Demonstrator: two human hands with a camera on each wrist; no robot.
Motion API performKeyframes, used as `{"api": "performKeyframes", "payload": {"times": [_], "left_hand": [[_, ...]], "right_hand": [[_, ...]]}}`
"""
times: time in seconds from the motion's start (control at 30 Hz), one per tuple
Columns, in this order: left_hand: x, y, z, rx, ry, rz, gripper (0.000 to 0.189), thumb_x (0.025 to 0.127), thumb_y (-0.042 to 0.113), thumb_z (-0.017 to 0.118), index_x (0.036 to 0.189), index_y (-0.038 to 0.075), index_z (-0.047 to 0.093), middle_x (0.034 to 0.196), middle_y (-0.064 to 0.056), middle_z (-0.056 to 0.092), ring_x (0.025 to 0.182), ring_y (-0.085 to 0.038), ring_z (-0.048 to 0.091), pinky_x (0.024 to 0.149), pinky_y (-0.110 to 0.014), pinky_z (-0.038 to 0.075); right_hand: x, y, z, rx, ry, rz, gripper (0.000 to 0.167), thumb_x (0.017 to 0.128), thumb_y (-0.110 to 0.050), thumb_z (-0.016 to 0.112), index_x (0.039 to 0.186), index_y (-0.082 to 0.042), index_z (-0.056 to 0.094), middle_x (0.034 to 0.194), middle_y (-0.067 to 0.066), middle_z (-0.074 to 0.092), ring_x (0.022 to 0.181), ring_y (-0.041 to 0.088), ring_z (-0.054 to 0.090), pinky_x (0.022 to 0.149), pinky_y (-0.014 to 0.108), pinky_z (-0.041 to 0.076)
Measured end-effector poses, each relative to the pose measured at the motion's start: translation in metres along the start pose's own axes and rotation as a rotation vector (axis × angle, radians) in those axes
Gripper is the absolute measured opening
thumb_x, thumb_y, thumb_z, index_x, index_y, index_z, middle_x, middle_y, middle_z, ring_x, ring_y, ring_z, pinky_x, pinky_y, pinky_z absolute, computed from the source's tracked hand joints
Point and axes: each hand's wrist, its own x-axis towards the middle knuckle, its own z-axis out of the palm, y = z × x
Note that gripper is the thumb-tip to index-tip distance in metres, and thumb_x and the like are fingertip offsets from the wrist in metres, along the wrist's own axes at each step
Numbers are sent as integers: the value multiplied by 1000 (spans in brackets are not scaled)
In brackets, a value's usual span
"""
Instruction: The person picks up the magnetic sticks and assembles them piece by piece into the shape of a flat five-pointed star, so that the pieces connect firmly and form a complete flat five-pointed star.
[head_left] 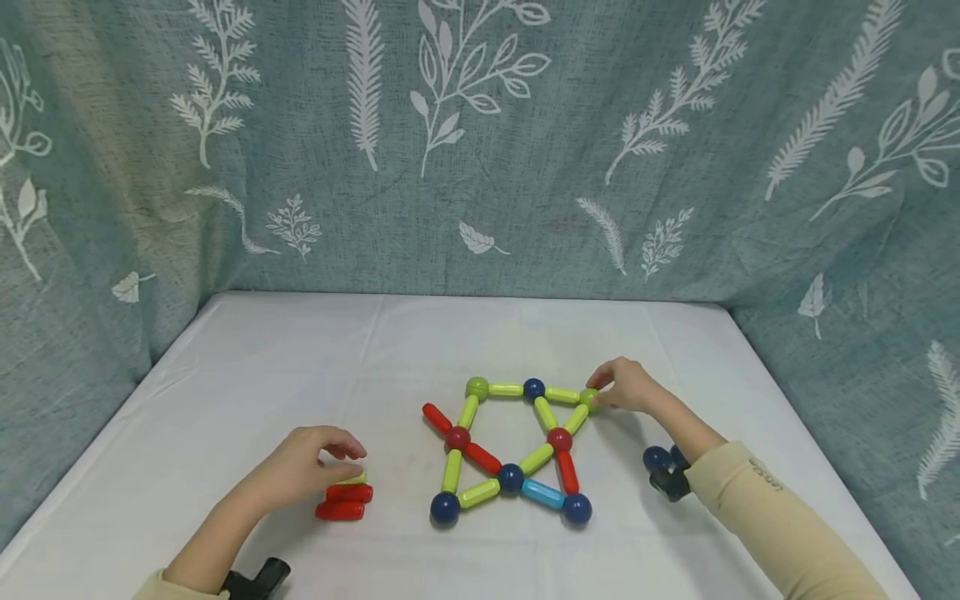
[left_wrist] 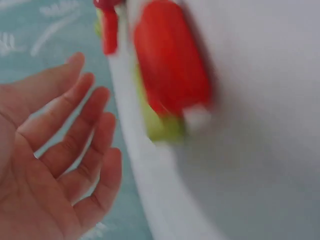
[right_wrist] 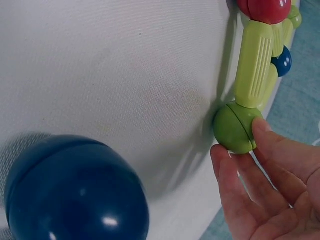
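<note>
A flat frame of magnetic rods and balls lies mid-table in the head view, with yellow-green rods (head_left: 478,493), red rods (head_left: 567,472) and one light blue rod (head_left: 543,494). Red and dark blue balls (head_left: 511,477) join them. At its far right corner my right hand (head_left: 630,386) pinches a green ball (right_wrist: 232,127) between thumb and fingers; a yellow-green rod (right_wrist: 254,65) is attached to that ball. My left hand (head_left: 303,467) hovers above a small pile of loose red rods (head_left: 341,510) and a yellow-green one (head_left: 352,478), fingers loosely bent and holding nothing.
Two loose dark blue balls (head_left: 657,458) lie near my right wrist, one partly hidden by the wrist camera. A red rod (head_left: 437,417) juts out from the frame's left side. Behind the white-covered table (head_left: 300,333) hangs a green leaf-patterned curtain (head_left: 300,125).
</note>
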Motion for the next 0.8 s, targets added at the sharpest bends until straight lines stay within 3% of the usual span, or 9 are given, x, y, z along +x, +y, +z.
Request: {"api": "performKeyframes", "payload": {"times": [0.17,0.33,0.6,0.8], "left_hand": [[-3,-23,-4,-53,-21,36,20,78,15,71,96,6,67,94,-2,64,87,-22,55,72,-34,49],[-5,-35,-3,-67,-44,41,21,79,13,70,98,3,67,97,-5,64,86,-22,57,72,-33,49],[-6,-40,1,-104,-71,11,17,79,10,68,96,6,67,93,0,63,86,-20,56,72,-29,48],[3,-34,0,-57,-61,-28,15,79,8,69,94,7,68,90,0,63,84,-19,57,76,-38,49]], "right_hand": [[0,1,-1,-3,3,-5,24,77,-4,71,100,1,65,102,17,64,86,23,61,65,28,52],[2,2,-2,3,-2,-5,24,77,-4,70,100,1,65,102,17,64,87,24,61,66,29,52],[4,3,0,6,-2,7,24,77,-5,71,100,1,66,102,16,64,86,23,61,65,28,52],[4,3,0,7,-1,12,24,77,-5,71,100,1,66,102,16,64,88,24,61,65,28,52]]}}
